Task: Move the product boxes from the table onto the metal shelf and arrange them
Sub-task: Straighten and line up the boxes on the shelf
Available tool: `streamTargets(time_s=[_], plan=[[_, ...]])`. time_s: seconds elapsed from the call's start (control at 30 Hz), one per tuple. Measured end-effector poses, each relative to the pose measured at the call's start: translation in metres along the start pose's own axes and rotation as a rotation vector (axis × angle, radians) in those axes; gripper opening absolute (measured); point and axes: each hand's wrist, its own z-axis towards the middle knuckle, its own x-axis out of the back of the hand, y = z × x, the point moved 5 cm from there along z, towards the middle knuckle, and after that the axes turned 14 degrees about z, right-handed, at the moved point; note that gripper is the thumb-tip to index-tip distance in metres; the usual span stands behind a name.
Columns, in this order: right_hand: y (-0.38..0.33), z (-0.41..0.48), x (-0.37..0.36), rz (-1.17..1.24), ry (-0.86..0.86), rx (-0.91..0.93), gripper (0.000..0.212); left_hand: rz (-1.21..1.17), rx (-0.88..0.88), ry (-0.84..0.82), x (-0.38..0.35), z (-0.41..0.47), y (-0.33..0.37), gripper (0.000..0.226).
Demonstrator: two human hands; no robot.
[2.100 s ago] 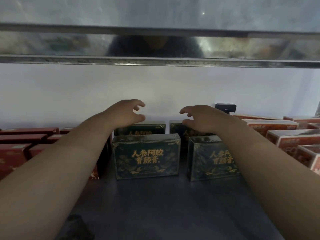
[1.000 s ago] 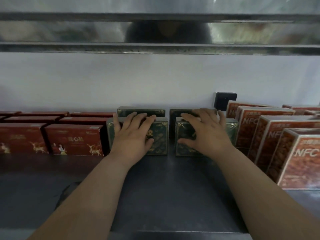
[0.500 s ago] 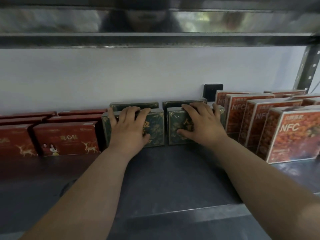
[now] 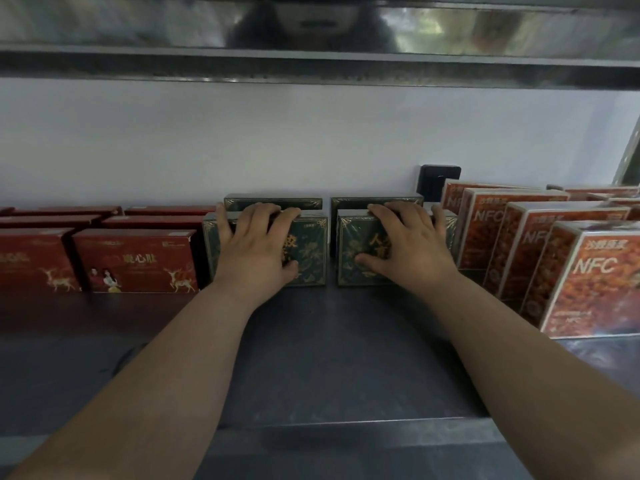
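Pressing flat against the front of a dark green box (image 4: 308, 252), the left hand (image 4: 256, 251) has its fingers (image 4: 242, 220) spread and hooked over the box's top edge, the thumb lying low across the printed face; it grips nothing between thumb and fingers so far as can be seen, only covers the box. At its 3 o'clock, the right hand (image 4: 405, 251) lies the same way on a second green box (image 4: 353, 251), fingers splayed over the top edge and thumb pointing toward 9 o'clock along the face. The two boxes stand upright, just beside each other with a narrow gap between. Behind each, toward 12 o'clock, stands another green box (image 4: 273, 203) of the same kind, and another (image 4: 375, 201) behind the right one, close to the white wall (image 4: 277, 143). All rest on the dark metal shelf (image 4: 329, 358). At 9 o'clock of the left hand stand rows of red boxes (image 4: 135, 261) with deer printed on them, touching the green ones or nearly so. At 3 o'clock of the right hand, orange boxes marked NFC (image 4: 595, 278) stand in a row running toward 5 o'clock. A small black block (image 4: 440, 180) sits on the wall at 1 o'clock.
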Motion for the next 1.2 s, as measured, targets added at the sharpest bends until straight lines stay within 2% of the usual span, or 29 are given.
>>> streamTargets(time_s=[1.2], plan=[[0.0064, 0.0013, -0.0043, 0.011, 0.033, 0.064, 0.089, -0.064, -0.019, 0.027, -0.0025, 0.0011, -0.0042, 0.084]])
